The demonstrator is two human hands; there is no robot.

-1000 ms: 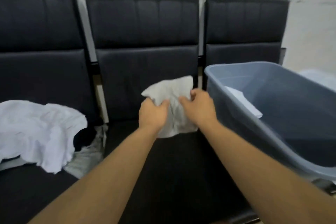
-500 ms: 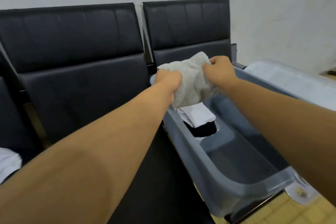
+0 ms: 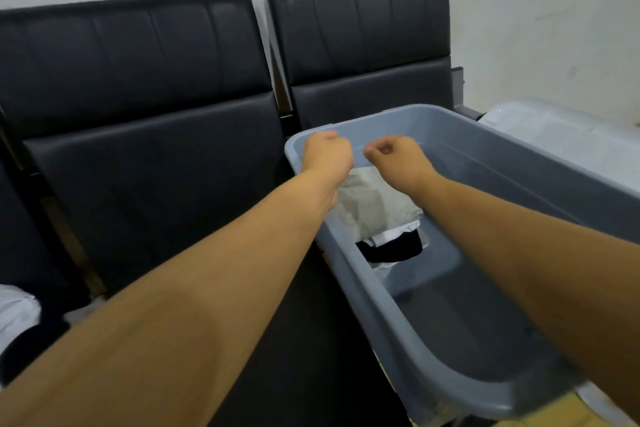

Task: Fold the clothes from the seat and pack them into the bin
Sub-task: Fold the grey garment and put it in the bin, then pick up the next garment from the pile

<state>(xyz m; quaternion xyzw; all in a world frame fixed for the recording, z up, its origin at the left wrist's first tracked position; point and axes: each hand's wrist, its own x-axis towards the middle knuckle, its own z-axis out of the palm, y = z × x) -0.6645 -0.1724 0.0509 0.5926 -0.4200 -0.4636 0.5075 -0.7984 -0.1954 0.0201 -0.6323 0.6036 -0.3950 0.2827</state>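
Over the bin [image 3: 450,350], both hands seemingly empty; grey cloth [image 3: 375,206] inside.

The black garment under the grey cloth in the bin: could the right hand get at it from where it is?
Probably yes. The right hand hangs above the bin, whose top is open, and part of the black garment shows beside the grey cloth.

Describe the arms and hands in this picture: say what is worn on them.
Nothing is worn. Both forearms are bare right to the lower edge of the picture, with no sleeve showing. The left hand and right hand are bare too: no gloves, and no watch, band or ring shows on the wrists or fingers. No marks or tattoos show.
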